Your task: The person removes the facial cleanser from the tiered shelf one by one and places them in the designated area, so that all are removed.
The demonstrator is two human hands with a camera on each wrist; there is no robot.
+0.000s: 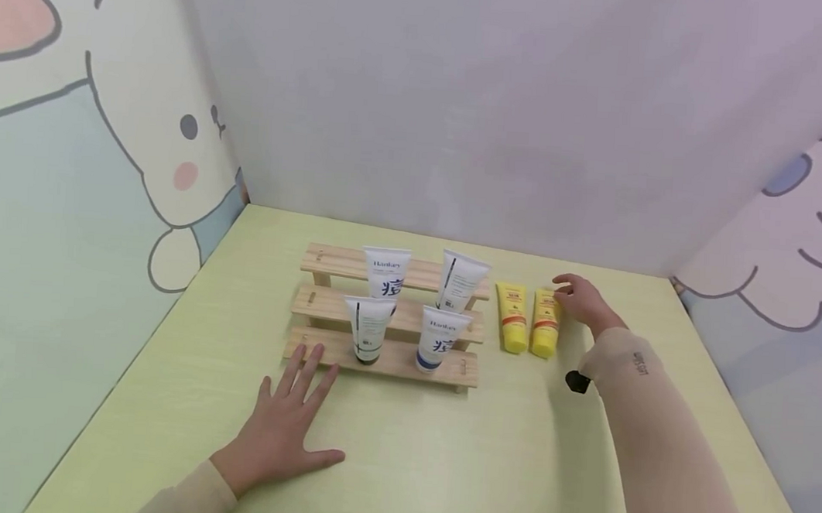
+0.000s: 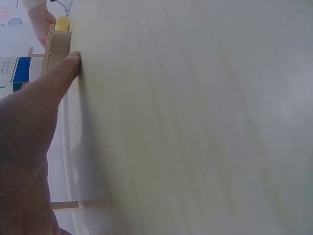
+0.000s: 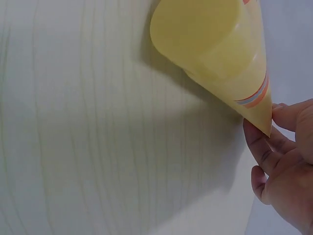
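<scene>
My left hand lies flat on the pale green table, fingers spread, fingertips at the lowest step of a wooden three-step rack. In the left wrist view one straight finger reaches the rack's edge. Several white tubes stand cap-down on the steps, among them a black-capped one and a blue-capped one. Two yellow tubes lie side by side right of the rack. My right hand touches the far, crimped end of the right yellow tube with its fingertips.
Panels enclose the table on three sides: cartoon-printed ones left and right, a plain one behind. A small black device sits at my right wrist. Bare tabletop stretches in front of the rack and to the right of the yellow tubes.
</scene>
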